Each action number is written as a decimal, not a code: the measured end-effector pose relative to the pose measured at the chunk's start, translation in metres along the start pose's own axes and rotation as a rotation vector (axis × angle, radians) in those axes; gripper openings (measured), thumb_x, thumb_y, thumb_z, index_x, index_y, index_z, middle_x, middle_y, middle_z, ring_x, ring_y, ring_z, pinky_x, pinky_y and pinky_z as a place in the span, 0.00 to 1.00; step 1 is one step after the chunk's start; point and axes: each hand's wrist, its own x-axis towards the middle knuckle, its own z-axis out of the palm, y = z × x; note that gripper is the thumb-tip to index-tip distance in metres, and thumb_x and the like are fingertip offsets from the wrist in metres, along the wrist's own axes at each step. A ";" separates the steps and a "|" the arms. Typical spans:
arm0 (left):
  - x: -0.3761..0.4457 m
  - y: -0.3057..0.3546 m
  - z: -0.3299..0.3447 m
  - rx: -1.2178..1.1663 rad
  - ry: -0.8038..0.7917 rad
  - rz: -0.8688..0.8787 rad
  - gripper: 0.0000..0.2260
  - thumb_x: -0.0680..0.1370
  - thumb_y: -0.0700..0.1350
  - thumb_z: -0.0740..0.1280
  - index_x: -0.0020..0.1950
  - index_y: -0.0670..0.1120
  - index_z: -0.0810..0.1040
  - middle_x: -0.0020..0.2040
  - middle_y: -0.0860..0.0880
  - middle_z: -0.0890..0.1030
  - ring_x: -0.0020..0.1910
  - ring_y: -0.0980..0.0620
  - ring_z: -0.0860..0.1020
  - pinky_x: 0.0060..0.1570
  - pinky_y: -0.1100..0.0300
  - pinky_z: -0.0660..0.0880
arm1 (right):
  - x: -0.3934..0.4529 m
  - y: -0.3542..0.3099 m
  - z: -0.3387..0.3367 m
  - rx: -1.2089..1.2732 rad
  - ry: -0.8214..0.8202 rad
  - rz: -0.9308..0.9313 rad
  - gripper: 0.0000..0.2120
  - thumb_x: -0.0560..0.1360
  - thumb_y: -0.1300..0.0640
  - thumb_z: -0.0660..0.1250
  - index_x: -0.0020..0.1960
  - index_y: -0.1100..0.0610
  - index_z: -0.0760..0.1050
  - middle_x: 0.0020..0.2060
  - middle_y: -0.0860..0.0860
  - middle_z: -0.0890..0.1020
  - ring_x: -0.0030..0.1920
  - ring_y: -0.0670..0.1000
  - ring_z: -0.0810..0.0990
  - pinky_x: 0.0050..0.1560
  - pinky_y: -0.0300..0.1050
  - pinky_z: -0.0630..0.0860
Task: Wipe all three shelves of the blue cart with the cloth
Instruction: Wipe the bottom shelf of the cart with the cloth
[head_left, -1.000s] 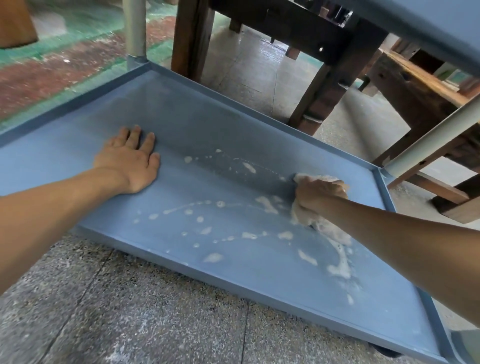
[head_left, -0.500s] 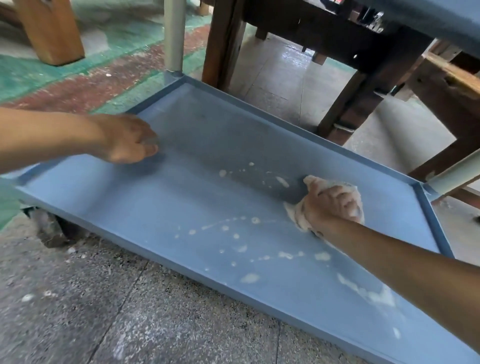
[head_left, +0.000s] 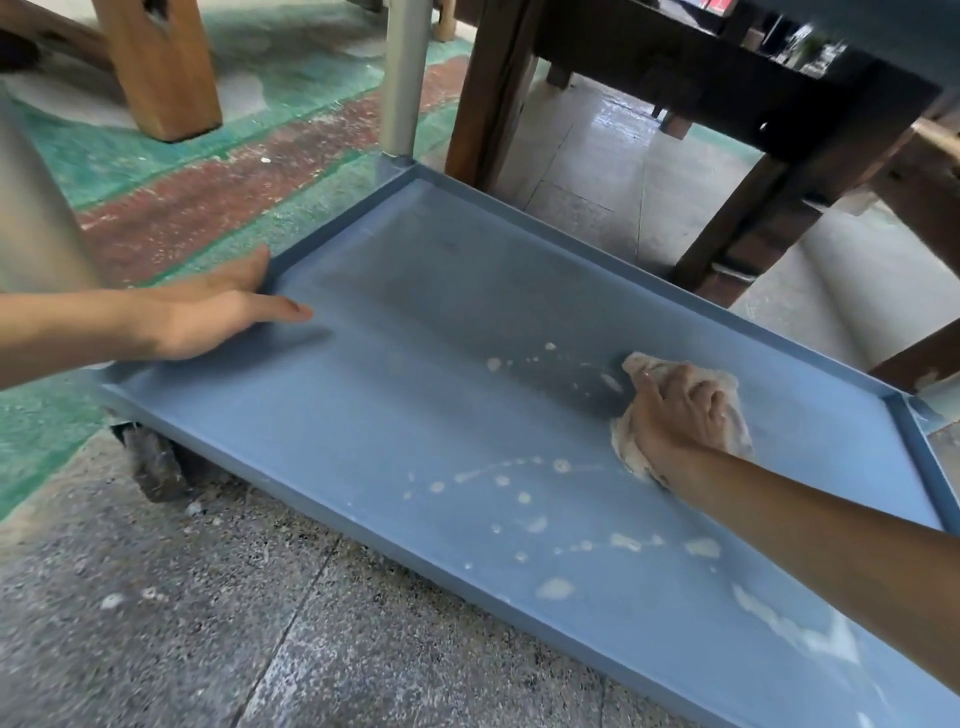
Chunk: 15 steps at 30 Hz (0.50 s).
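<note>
The cloth (head_left: 685, 410), soft and probably wet, bunches under the right hand's (head_left: 675, 415) clamped fingers at three o'clock; left hand (head_left: 218, 312) splayed flat at nine.

We saw bottom shelf (head_left: 415, 415) mostly open: wide bare middle between both hands, free for passing. Left hand (head_left: 208, 317) lay over left rim, blocking that corner. Right hand (head_left: 675, 421) pressed cloth (head_left: 727, 384) flat on shelf, near right end. Raised rim (head_left: 571, 244) bounded far side; grey post (head_left: 405, 78) stood at far left corner. Dark wooden table legs (head_left: 488, 93) stood just beyond far rim. White foam blobs (head_left: 556, 587) dotted near side, no hindrance.
</note>
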 end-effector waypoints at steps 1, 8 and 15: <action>0.000 -0.001 0.001 -0.004 0.001 0.009 0.58 0.57 0.78 0.59 0.80 0.56 0.41 0.80 0.58 0.44 0.79 0.57 0.47 0.77 0.51 0.46 | -0.001 -0.007 0.002 -0.004 -0.014 -0.031 0.35 0.83 0.38 0.41 0.85 0.54 0.42 0.84 0.58 0.44 0.84 0.58 0.41 0.83 0.57 0.41; 0.007 -0.005 0.007 -0.175 0.054 -0.007 0.51 0.64 0.77 0.56 0.80 0.58 0.42 0.79 0.61 0.45 0.78 0.58 0.47 0.77 0.51 0.45 | -0.010 -0.099 0.023 0.069 -0.122 -0.240 0.33 0.83 0.39 0.40 0.85 0.50 0.41 0.85 0.55 0.43 0.84 0.55 0.39 0.82 0.55 0.37; 0.010 0.003 0.014 -0.700 0.028 0.089 0.32 0.81 0.56 0.57 0.81 0.49 0.48 0.80 0.57 0.47 0.79 0.57 0.47 0.77 0.55 0.45 | -0.019 -0.166 0.029 -0.075 -0.164 -0.542 0.28 0.85 0.51 0.43 0.83 0.60 0.51 0.83 0.59 0.53 0.83 0.58 0.48 0.82 0.56 0.47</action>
